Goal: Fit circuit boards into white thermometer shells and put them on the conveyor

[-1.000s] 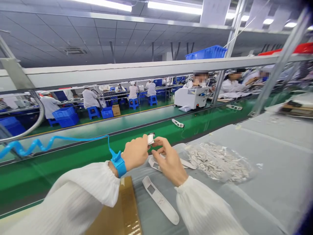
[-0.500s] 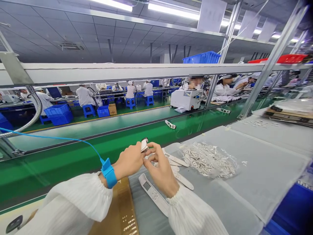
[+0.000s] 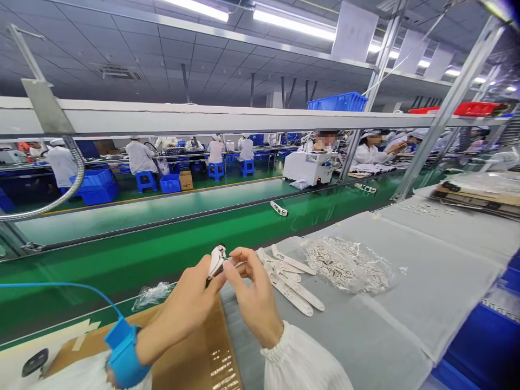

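My left hand (image 3: 193, 295), with a blue strap (image 3: 127, 346) round its wrist, is closed on a white handheld device casing (image 3: 217, 261) with a dark end, held tilted above the table edge. My right hand (image 3: 255, 298) meets it from the right, thumb and index finger drawn together at the casing's near side. Whatever lies between those fingertips is too small or hidden to make out. Several long white casings (image 3: 298, 295) lie in a loose pile just right of my right hand. Beyond them is a clear plastic bag (image 3: 349, 265) full of small whitish parts.
Past the table edge runs a green conveyor belt (image 3: 179, 227) carrying a white device (image 3: 279, 208). Brown cardboard (image 3: 190, 352) lies under my left arm. A blue cord (image 3: 60, 285) trails from the strap. Stacked boards (image 3: 475, 197) stand at the right; co-workers sit across the line.
Both hands have come lower and left with the casing. The casing lying below my right hand has gone from that spot, and another shows by the pile. Plastic film has come into view.
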`<state>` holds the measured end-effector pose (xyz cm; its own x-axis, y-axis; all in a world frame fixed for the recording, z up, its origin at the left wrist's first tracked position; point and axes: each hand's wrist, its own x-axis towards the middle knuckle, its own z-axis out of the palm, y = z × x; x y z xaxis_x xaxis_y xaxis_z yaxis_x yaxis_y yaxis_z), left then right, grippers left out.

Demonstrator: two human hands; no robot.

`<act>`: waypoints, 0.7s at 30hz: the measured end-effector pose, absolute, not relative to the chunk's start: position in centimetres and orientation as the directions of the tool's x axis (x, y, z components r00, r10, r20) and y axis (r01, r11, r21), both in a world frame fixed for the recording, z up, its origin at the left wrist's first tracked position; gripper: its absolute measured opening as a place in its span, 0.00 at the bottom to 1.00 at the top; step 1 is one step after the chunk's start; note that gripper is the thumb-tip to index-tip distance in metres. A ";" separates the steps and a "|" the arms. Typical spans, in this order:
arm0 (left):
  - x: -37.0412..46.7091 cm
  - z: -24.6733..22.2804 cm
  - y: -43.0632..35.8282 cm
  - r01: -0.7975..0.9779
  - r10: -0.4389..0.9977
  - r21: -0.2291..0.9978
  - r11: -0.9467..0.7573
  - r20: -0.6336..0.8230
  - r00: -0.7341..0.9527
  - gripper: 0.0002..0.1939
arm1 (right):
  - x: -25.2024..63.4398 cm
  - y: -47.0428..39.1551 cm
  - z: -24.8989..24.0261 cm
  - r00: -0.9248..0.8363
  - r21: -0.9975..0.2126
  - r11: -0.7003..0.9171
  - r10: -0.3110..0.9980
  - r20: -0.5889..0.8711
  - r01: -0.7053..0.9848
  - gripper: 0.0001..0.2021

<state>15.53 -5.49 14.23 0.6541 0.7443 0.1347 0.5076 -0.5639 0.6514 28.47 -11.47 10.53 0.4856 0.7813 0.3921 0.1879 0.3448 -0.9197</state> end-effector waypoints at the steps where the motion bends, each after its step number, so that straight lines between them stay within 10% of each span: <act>1: 15.3 14.2 -5.6 0.499 0.742 0.660 -0.562 0.136 0.656 0.14 | 28.1 -11.5 10.4 0.475 -0.897 0.365 0.761 0.441 0.249 0.12; 12: 16.0 14.3 -5.2 0.694 0.803 0.479 -0.537 0.041 0.594 0.07 | 28.3 -12.0 9.6 0.351 -0.786 0.368 0.743 0.570 0.497 0.10; 21: 22.8 16.2 -2.0 0.615 0.716 0.379 -0.692 0.250 0.652 0.07 | 35.1 -11.9 10.2 0.372 -0.657 0.212 0.681 0.630 0.724 0.20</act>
